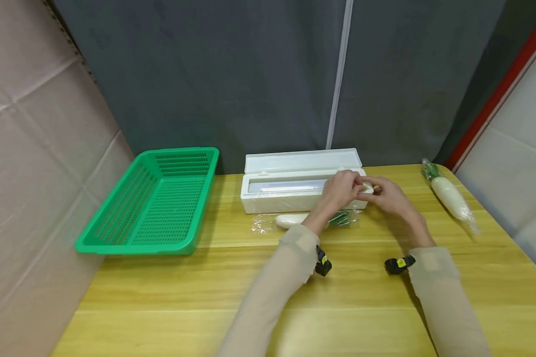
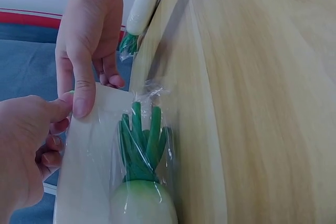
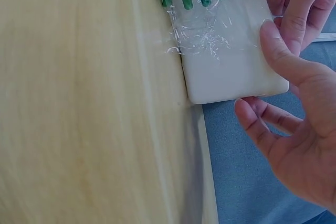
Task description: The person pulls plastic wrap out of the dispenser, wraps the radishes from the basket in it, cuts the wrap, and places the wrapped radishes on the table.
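A white cling film box (image 1: 272,203) stands on the table with its lid (image 1: 301,159) raised. At its right end my left hand (image 1: 339,191) has curled fingers on the top edge, where they pinch a small pale-green piece, mostly hidden. My right hand (image 1: 388,196) holds the box's right end, its thumb (image 3: 278,51) on the face and fingers at the end. Before the box lies a white radish (image 1: 290,219) with green stalks (image 2: 142,150), in clear plastic; my left arm partly covers it. Clear film wrinkles show against the box front.
A green basket (image 1: 196,218) sits on the left of the wooden table (image 1: 169,307). Another plastic-wrapped white radish (image 1: 451,196) lies near the right edge. Behind the table hangs a dark grey curtain (image 1: 205,74), with pale walls on both sides.
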{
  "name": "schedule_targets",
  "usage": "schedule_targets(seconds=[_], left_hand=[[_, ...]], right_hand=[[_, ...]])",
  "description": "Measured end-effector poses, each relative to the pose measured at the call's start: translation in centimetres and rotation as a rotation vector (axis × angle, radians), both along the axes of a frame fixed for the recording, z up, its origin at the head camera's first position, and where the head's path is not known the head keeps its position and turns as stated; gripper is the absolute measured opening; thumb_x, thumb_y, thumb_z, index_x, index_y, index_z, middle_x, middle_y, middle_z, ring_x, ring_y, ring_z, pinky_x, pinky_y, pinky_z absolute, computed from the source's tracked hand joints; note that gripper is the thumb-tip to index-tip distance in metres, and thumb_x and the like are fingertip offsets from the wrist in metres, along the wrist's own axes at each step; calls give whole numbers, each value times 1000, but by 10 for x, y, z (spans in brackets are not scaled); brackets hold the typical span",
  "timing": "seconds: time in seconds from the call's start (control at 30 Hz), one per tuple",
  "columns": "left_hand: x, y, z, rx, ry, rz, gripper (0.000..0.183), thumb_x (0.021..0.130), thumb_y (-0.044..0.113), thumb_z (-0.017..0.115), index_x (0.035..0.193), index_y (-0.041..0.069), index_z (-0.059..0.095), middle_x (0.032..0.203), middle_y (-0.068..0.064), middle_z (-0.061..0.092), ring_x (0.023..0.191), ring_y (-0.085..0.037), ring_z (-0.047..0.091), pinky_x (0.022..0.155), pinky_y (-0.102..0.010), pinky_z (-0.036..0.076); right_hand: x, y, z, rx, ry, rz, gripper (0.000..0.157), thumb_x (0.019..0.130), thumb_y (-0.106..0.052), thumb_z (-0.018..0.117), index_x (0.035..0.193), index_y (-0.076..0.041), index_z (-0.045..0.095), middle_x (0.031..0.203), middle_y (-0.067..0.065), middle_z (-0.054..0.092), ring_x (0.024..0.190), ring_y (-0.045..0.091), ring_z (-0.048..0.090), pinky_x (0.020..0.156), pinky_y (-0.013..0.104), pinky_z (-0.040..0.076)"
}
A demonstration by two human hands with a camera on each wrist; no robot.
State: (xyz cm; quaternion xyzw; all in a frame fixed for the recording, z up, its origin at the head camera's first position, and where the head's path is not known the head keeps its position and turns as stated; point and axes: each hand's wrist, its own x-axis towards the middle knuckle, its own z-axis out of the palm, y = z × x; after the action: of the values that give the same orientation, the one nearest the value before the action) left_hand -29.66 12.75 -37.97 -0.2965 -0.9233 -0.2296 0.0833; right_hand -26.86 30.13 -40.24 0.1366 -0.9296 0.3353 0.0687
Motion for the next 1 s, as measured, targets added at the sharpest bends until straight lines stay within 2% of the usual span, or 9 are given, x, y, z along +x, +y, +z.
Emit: schedule_targets(seconds=[0.17, 0.4, 0.63, 0.73, 0.87, 1.0], left_hand=[[-1, -1, -1, 5, -5, -18, 13, 98, 28, 69, 100, 18, 76, 94, 9, 67, 77, -4, 58, 64, -18, 47], [-3, -5, -1, 60, -14, -43, 11, 98, 23, 69, 101, 15, 77, 91, 7, 69, 74, -4, 57, 63, -16, 45], [-6, -10, -3, 69, -10, -70, 13, 98, 19, 68, 103, 12, 77, 95, 5, 71, 75, -6, 56, 66, -16, 45], [-5, -10, -4, 36, 34, -70, 13, 99, 21, 67, 101, 13, 77, 94, 4, 69, 77, -6, 58, 68, -18, 48], [-1, -10, -6, -42, 115, -23, 15, 99, 28, 66, 101, 17, 77, 93, 6, 67, 80, -7, 63, 68, -21, 51], [-1, -12, -6, -33, 120, -4, 14, 98, 30, 68, 100, 18, 77, 94, 8, 67, 81, -7, 64, 66, -21, 51]], right_hand=[[2, 1, 1, 16, -20, -12, 54, 94, -30, 74, 139, -3, 60, 103, 15, 58, 81, 25, 46, 69, 35, 35], [2, -3, 6, 45, -32, -23, 57, 95, -38, 72, 140, -5, 59, 94, 14, 54, 79, 26, 45, 70, 38, 33], [3, -6, 7, 60, -47, -37, 59, 95, -39, 72, 141, -5, 58, 102, 17, 57, 85, 29, 47, 73, 40, 36], [2, -6, 6, 59, -33, -41, 58, 94, -37, 73, 140, -4, 59, 105, 17, 59, 87, 30, 49, 75, 40, 38], [4, -6, 6, 59, -25, -51, 58, 93, -36, 74, 139, -4, 60, 105, 17, 60, 89, 31, 50, 77, 41, 40], [5, -5, 7, 57, -32, -55, 59, 93, -38, 74, 140, -5, 59, 112, 19, 62, 91, 31, 51, 78, 40, 41]])
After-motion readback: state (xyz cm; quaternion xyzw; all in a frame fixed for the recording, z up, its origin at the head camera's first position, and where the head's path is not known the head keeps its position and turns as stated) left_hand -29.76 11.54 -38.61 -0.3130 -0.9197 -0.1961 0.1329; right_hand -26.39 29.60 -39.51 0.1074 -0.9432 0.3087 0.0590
